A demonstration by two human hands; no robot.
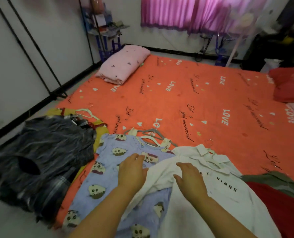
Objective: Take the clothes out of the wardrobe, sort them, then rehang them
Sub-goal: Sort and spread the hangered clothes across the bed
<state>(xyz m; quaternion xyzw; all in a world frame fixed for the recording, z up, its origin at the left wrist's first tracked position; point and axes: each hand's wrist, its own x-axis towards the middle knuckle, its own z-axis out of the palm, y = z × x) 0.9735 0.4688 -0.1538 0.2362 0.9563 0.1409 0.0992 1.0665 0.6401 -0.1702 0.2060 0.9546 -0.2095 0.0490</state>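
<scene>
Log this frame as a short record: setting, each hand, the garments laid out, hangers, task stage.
setting: orange bedsheet, pink pillow at its far left corner
left hand: open, fingers straight, over the purple cartoon-print garment
right hand: open, over the white collared shirt
other clothes: dark plaid garment left; red garment right
hangers: several at the purple garment's neck; one in the white shirt
task stage: clothes on the bed, not yet rehung

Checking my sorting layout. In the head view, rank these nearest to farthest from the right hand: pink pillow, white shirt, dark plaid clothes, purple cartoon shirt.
1. White shirt, under the right hand.
2. Purple cartoon shirt, just to its left.
3. Dark plaid clothes, at the left edge of the bed.
4. Pink pillow, at the bed's far end.
</scene>
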